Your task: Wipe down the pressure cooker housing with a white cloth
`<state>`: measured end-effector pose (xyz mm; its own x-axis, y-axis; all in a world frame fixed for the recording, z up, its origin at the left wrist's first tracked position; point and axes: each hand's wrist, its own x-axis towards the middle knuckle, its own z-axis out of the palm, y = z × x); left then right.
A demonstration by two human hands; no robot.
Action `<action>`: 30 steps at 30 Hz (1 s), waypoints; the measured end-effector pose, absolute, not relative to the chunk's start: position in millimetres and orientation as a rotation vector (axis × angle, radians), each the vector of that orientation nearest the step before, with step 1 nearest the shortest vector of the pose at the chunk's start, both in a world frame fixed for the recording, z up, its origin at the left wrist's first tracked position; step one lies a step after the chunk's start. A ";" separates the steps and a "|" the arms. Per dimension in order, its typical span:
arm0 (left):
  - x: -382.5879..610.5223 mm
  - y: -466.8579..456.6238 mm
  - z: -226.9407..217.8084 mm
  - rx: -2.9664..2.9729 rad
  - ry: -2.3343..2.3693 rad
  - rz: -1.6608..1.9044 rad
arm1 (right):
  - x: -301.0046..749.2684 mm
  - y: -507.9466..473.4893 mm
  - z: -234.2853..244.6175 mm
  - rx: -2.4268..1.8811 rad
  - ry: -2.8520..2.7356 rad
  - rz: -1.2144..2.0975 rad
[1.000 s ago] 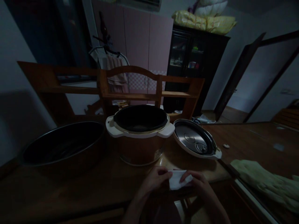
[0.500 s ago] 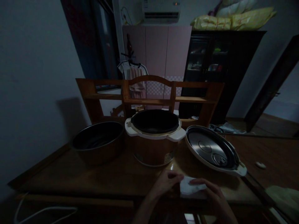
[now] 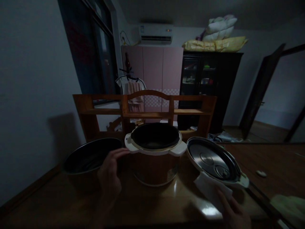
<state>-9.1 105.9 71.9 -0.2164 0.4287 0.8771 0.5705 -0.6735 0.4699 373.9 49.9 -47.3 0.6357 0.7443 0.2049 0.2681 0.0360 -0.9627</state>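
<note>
A rice-cooker-like pot [image 3: 154, 168], brownish with a white rim and side handles, stands in the middle of the table, its black inside showing. My left hand [image 3: 111, 175] is at its left handle, fingers stretched out; whether the fingertips touch the handle or only overlap it in view, I cannot tell. In my right hand [image 3: 232, 206] is a folded white tissue [image 3: 212, 189], held just in front of the cooker's lid [image 3: 207, 159]. That lid lies with its metal inner face up. Left of the cooker sits a dark round inner pot [image 3: 81, 171], partly behind my left hand.
A wooden shelf rack [image 3: 147, 114] rises behind the pots at the table's back. The wall [image 3: 35, 95] borders the left side. On the brown surface at right lie a small white object [image 3: 261, 173] and a pale cloth [image 3: 288, 206].
My hands have parted. The left let go of the tissue and moved left and up to the cooker's handle; the right carried the tissue rightward towards the lid. The camera view has tilted up.
</note>
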 end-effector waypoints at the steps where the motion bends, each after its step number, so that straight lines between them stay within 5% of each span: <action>1: -17.5 118.4 80.1 -1.860 -1.211 -2.017 | 365.8 52.9 -41.0 -1.541 -0.841 0.434; 8: -27.6 173.5 97.8 -2.186 -1.044 -1.845 | 286.5 82.5 -2.4 -1.356 -0.672 0.714; 12: -25.6 184.3 90.0 -2.428 -0.995 -1.682 | 273.1 91.4 1.4 -1.349 -0.658 0.554; 19: -0.3 192.5 74.5 -2.135 -1.191 -2.091 | 220.7 106.2 0.4 -1.237 -1.002 0.382; 30: 5.6 192.1 75.1 -2.058 -1.067 -2.123 | 153.0 114.3 -43.6 -1.135 -1.210 0.200</action>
<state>5.6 192.1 75.1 -0.1427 0.4457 0.8838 0.4433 -0.7695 0.4597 153.0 114.3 -43.6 0.4074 0.6601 0.6311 0.4218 0.4770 -0.7711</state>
